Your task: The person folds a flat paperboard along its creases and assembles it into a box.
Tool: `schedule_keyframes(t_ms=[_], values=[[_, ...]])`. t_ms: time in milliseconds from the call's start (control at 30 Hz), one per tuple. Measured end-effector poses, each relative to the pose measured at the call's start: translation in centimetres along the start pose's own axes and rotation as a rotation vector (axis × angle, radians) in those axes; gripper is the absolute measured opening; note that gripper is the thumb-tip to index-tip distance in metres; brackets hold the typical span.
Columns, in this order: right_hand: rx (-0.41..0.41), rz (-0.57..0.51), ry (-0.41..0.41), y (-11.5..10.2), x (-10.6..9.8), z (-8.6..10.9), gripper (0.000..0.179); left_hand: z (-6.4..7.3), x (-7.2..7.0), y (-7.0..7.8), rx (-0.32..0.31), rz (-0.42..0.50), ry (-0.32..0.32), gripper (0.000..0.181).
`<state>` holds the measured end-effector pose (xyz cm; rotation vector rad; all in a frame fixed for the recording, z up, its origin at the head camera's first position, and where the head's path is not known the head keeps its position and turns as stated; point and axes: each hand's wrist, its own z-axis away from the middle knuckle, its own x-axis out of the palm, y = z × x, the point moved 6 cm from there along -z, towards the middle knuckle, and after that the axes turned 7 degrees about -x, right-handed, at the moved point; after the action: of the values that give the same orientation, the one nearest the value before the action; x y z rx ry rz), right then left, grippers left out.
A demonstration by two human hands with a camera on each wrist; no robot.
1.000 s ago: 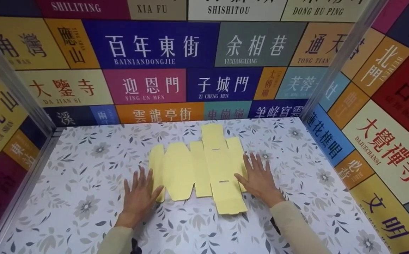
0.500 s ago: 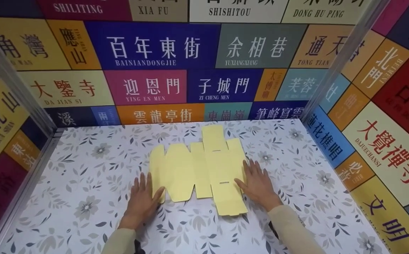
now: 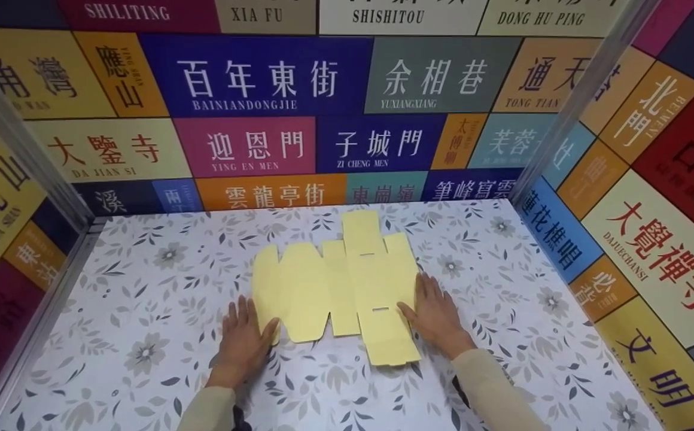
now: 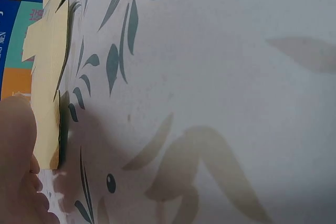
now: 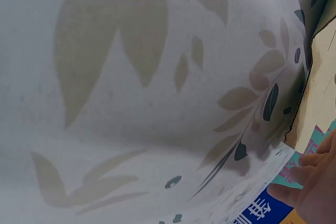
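In the head view a yellow unfolded cardboard box (image 3: pixel 305 290) lies on the table, with flaps, creases and two narrow slots. My left hand (image 3: pixel 240 344) is at its left edge, fingers extended and thumb over the lower left panel. On the opposite side my right hand (image 3: pixel 441 317) touches the right edge, its thumb on the right panel and its other fingers stretched along the side. The left wrist view catches part of the left hand (image 4: pixel 16 150) beside the cardboard (image 4: pixel 47 87). Fingers of the right hand (image 5: pixel 315 182) appear by the cardboard's edge (image 5: pixel 317 93) in the right wrist view.
A white cover with grey leaves and flowers lies over the table (image 3: pixel 143 299). Panels of coloured signs with large characters form a back wall (image 3: pixel 251 143) and side walls, joined by metal posts (image 3: pixel 580 102) at the corners.
Both hands have slid slightly toward the person along the cardboard's sides, and the left fingers have drawn closer together. The cardboard stays almost in place.
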<state>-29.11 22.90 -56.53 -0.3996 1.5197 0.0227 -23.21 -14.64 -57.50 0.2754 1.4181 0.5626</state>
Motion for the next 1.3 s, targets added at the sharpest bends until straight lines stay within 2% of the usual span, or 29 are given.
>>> schedule_keyframes(t_ms=[133,233,367,533,733,867,1067,1200,1300], values=[[0.055,-0.047,-0.011,0.1,0.2,0.2,0.08,0.1,0.1,0.0,-0.004,-0.008,0.031,0.078],[0.088,-0.094,-0.007,0.1,0.2,0.2,0.079,0.0,0.3,-0.1,-0.011,0.0,0.028,0.079],[0.099,-0.138,-0.013,0.1,0.2,0.2,0.078,-0.2,0.6,-0.4,-0.021,0.003,0.029,0.079],[0.091,-0.13,-0.008,0.1,0.3,0.2,0.077,-0.4,0.8,-0.3,-0.045,0.005,0.017,0.078],[0.123,-0.15,0.021,0.1,0.3,0.1,0.076,-0.5,0.8,0.3,-0.048,0.026,0.068,0.074],[0.139,-0.176,0.049,-0.1,0.1,-0.2,0.075,-0.6,0.5,0.5,-0.046,0.095,0.11,0.067],[0.135,-0.23,0.127,0.0,-0.6,-0.7,0.065,-0.6,-0.2,0.4,-0.075,0.271,0.143,0.051],[0.146,-0.272,0.197,0.3,-1.1,-1.0,0.058,-0.6,-0.6,0.3,-0.067,0.39,0.186,0.039],[0.152,-0.319,0.233,0.3,-1.5,-1.1,0.053,-0.4,-1.0,0.2,-0.074,0.443,0.216,0.032]])
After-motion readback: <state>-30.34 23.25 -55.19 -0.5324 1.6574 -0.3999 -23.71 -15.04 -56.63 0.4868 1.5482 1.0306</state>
